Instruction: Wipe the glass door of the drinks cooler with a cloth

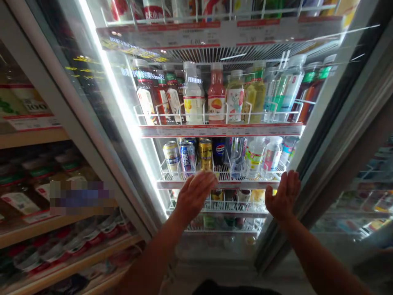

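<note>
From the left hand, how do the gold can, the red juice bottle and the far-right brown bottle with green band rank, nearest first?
1. Gold metal can, just above left hand.
2. Red juice bottle, shelf above, centre.
3. Brown bottle with green band, same shelf, far right.

A glass door (123, 135) stands between the hands and the shelves. The left hand (195, 196) and right hand (283, 197) lie flat against it, palms spread. Behind the pane, cans (188, 157) and bottles (216, 96) stand packed side by side in wire lanes, with hardly a gap between them. The door frame (325, 135) bounds the right side. Free room lies only on the near side of the glass.
</note>
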Demonstrator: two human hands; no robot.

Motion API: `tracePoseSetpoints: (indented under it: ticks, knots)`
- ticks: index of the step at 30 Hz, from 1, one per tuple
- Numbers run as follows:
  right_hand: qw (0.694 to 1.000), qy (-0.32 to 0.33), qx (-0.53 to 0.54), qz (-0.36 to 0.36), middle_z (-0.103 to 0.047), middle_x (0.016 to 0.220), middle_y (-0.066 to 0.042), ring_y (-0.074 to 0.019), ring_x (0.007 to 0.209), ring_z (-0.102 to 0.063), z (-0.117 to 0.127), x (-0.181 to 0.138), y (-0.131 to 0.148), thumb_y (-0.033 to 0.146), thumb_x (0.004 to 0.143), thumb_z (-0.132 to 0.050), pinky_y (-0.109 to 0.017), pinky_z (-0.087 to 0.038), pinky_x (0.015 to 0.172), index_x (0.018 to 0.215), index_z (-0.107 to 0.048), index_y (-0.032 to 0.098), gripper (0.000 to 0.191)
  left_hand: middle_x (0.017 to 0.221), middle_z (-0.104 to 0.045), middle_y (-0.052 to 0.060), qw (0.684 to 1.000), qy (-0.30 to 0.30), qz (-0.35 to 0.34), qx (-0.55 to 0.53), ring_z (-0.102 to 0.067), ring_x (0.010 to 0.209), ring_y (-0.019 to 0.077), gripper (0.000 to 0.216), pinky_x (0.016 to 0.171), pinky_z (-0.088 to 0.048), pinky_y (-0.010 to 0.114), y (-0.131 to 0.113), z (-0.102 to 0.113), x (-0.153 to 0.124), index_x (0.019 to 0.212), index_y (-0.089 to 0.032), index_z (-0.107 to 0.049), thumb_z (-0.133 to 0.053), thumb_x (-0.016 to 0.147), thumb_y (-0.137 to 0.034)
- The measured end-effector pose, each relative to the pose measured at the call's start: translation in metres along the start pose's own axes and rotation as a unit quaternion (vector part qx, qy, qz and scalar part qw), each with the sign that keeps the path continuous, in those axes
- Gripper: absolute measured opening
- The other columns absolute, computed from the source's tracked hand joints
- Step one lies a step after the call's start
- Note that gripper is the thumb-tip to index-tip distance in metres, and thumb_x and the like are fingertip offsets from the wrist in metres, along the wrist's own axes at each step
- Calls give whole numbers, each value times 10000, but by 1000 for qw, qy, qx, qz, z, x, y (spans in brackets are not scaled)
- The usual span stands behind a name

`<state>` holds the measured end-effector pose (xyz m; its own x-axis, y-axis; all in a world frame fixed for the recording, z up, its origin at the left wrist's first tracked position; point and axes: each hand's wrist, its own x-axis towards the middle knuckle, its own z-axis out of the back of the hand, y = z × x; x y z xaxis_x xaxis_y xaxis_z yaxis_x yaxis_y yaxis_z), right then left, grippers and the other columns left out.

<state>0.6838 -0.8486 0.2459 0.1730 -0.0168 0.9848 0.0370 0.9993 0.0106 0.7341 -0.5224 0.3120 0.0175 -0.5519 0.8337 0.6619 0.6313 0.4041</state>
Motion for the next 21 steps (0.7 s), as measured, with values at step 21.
tracePoseSetpoints:
  ticks: [21]
  knots:
    - [1000,6,23,-13,-279,1596,-259,-460,1469,-270,3,-5,-3,342,904,-547,-698,-288,1123,1585,-182,101,810,1441,-572,67,993,8,95,65,-345,1479,225,525,1183,-397,404,7,8,-78,1442,-245,-496,-520,943,-82]
